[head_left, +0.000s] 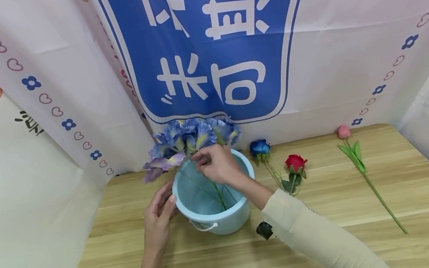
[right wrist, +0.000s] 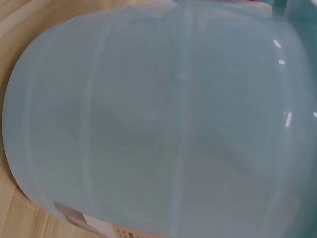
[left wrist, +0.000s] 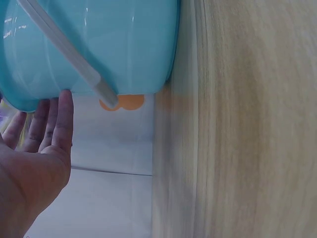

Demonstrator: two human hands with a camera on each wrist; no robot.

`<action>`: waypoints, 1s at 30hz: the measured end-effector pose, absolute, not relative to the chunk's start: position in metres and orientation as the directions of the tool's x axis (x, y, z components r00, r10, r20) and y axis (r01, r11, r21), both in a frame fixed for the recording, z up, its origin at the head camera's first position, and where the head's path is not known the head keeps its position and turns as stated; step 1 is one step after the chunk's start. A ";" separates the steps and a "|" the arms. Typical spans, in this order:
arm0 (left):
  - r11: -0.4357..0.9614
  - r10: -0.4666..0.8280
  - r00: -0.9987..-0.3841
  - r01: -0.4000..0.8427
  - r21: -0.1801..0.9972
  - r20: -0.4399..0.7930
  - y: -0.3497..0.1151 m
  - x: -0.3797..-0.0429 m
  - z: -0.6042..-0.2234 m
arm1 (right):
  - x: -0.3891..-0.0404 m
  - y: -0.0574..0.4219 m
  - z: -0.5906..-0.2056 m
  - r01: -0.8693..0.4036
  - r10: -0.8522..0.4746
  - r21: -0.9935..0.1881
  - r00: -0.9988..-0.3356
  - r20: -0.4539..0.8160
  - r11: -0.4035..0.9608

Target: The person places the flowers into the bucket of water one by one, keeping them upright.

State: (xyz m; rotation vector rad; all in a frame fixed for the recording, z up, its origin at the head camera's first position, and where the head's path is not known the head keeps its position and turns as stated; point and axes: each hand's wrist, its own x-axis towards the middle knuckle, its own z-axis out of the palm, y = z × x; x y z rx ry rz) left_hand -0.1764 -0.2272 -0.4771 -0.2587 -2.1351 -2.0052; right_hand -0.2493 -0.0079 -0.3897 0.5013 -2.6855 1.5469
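A light blue bucket (head_left: 230, 221) stands on the table with its white handle (head_left: 205, 227) hanging at the front. Blue and yellow artificial irises (head_left: 190, 133) and a purple iris (head_left: 161, 165) lean over its far left rim, their green stems (head_left: 220, 195) running down inside. My right hand (head_left: 220, 164) reaches over the bucket, thumb and fingers pinching an iris stem just below the blooms. On the bucket's left side, the fairly straight fingers of my left hand (head_left: 159, 215) rest against the wall; the left wrist view shows these fingers (left wrist: 64, 119) by the rim.
Right of the bucket lie a blue rose (head_left: 260, 148) and a red rose (head_left: 296, 163), partly hidden by my right forearm. Farther right is a pink tulip (head_left: 343, 132) with a long stem. A printed cloth (head_left: 339, 59) hangs behind the wooden table (head_left: 334, 228).
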 end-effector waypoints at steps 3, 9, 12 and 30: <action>0.053 -0.005 -0.964 0.267 0.962 0.267 -0.228 -0.176 -0.479 | -0.246 -0.007 -0.390 -0.266 -0.286 -0.858 -0.947 0.147 0.439; 0.040 0.007 -0.963 0.270 0.962 0.270 -0.227 -0.174 -0.481 | -0.236 -0.001 -0.388 -0.251 -0.304 -0.855 -0.945 0.116 0.454; 0.043 0.002 -0.963 0.268 0.962 0.268 -0.227 -0.174 -0.481 | -0.230 0.003 -0.386 -0.256 -0.306 -0.853 -0.944 0.120 0.455; 0.056 -0.018 -0.964 0.264 0.963 0.265 -0.226 -0.176 -0.478 | -0.208 0.044 -0.375 -0.220 -0.217 -0.937 -0.962 0.163 0.272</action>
